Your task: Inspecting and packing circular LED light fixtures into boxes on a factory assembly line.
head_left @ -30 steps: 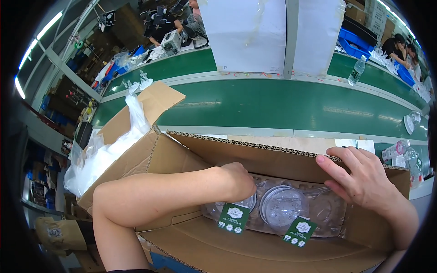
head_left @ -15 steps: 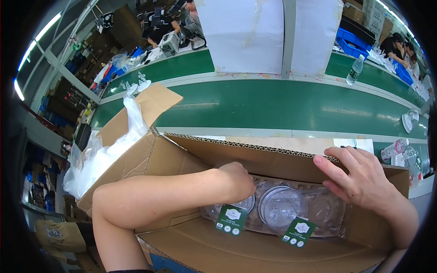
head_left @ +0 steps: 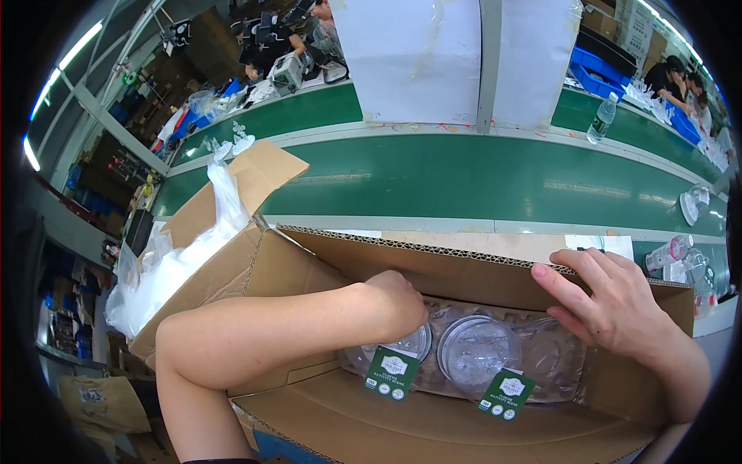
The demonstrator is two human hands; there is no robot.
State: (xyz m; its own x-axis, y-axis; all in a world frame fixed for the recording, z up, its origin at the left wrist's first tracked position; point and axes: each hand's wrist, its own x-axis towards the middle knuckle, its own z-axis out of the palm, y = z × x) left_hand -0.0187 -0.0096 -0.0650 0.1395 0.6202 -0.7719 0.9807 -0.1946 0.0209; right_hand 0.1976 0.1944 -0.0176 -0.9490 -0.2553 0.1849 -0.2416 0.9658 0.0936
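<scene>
A deep cardboard box (head_left: 309, 397) stands open in front of me. Inside it, a clear plastic tray (head_left: 562, 363) holds round clear ornament-like pieces, one a clear disc-shaped piece (head_left: 481, 354) near the middle. Two green hang tags, a left tag (head_left: 392, 373) and a right tag (head_left: 506, 393), lie over the tray's near edge. My left hand (head_left: 398, 307) reaches into the box, closed over the left round piece (head_left: 416, 342); its fingertips are hidden. My right hand (head_left: 607, 298) lies at the far wall's rim on the right, fingers spread, holding nothing.
White plastic bags (head_left: 182, 267) bulge beside the box's raised flap (head_left: 270, 174) at left. Beyond runs a green work surface (head_left: 433, 174). Bottles (head_left: 668, 251) stand at right, and a water bottle (head_left: 603, 118) farther back. People work beyond the white panels (head_left: 421, 62).
My left hand has shifted very slightly left and up inside the box. The right hand and the tags stay where they were.
</scene>
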